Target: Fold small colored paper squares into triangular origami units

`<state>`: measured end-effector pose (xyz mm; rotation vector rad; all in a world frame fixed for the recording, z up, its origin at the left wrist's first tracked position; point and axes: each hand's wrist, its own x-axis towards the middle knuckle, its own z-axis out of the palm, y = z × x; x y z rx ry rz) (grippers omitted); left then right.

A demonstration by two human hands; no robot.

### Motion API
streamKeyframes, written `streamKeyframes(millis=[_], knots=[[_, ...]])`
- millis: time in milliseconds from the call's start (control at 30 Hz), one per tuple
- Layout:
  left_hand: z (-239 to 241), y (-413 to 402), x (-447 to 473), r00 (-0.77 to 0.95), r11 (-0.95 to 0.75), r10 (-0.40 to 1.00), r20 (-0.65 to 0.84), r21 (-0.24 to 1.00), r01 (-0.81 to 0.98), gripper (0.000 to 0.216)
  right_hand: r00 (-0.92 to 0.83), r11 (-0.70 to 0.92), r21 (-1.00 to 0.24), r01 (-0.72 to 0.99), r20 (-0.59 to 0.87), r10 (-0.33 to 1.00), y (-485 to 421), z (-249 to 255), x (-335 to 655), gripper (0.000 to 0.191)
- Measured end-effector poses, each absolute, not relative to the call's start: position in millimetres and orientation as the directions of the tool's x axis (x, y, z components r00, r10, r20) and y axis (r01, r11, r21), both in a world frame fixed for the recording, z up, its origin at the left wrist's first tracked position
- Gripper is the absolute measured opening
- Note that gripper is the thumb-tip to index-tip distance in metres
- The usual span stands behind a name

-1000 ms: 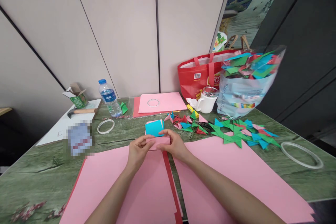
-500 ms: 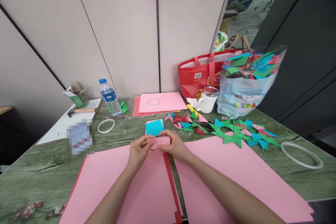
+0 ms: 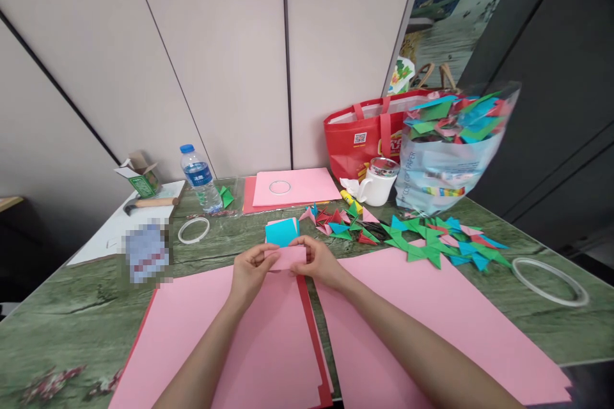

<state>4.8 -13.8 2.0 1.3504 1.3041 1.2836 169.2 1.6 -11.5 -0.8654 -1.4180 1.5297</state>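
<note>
A small folded pink paper (image 3: 288, 257) is pinched between both my hands just above the table's middle. My left hand (image 3: 249, 270) grips its left end with thumb and fingers closed. My right hand (image 3: 320, 261) holds the right end, fingers curled over the top edge. Directly behind the paper lies a small stack of square sheets with a blue sheet (image 3: 282, 231) on top. Under my forearms lie large pink sheets (image 3: 249, 345) over a red one.
Folded paper triangles (image 3: 422, 239) in green, blue, pink and red are scattered at right, near a clear bag (image 3: 446, 160) full of them, a white mug (image 3: 377, 186) and a red bag (image 3: 357, 137). A water bottle (image 3: 199, 179), tape rings (image 3: 193, 230) and a white ring (image 3: 549, 281) sit around.
The pink paper has been raised slightly and opened flatter between my fingers; both hands stay in nearly the same place.
</note>
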Motion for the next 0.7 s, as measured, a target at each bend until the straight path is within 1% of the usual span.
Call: streamKeyframes(millis=[200,367,533,700], knots=[[3.4,-13.0,3.8,-0.087,-0.107,0.989,0.117,0.989,0.106,0.03,-0.38,-0.021,-0.982,-0.188,0.053,0.923,3.3,-15.1,168.6,0.042],[5.4,-12.8,4.1,-0.107,-0.1,0.988,0.109,0.991,0.085,0.031,-0.373,-0.056,-0.971,-0.233,0.037,0.927,3.0,-11.9,168.7,0.048],[8.7,-13.3,5.0,-0.115,-0.069,0.99,0.077,0.995,0.072,0.03,-0.387,-0.044,-0.964,-0.262,0.063,0.92,2.6,-9.4,169.6,0.05],[7.5,-12.5,4.3,-0.113,-0.075,0.99,0.084,0.994,0.081,0.033,-0.388,-0.058,-0.959,-0.277,0.056,0.92,3.3,-9.6,170.2,0.053]])
